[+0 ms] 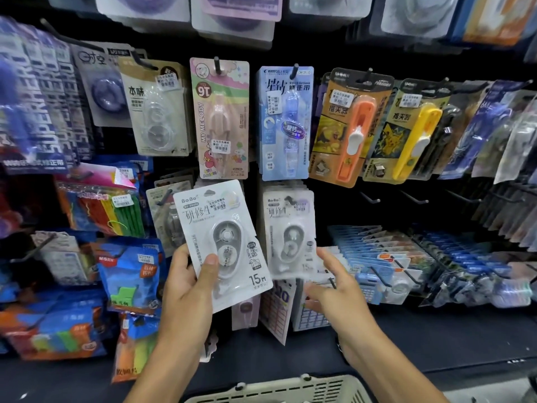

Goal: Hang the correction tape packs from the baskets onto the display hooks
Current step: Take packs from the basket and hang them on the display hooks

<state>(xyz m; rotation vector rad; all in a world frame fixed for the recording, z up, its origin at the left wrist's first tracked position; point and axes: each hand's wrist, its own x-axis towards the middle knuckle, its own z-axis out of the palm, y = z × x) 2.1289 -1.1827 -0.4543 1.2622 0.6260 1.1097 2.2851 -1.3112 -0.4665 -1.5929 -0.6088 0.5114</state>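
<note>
While the left hand (190,282) pinches the white carded correction tape pack (222,242) upright by its lower edge | right hand (334,283), fingers loosely spread, holds nothing beside the hung matching packs (289,231) | target hook presumably directly above-right.

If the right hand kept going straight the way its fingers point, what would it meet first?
Probably the hanging white BoBo pack: the right hand points up-left at its lower edge, fingers just short of it, though depth is unclear.
</note>
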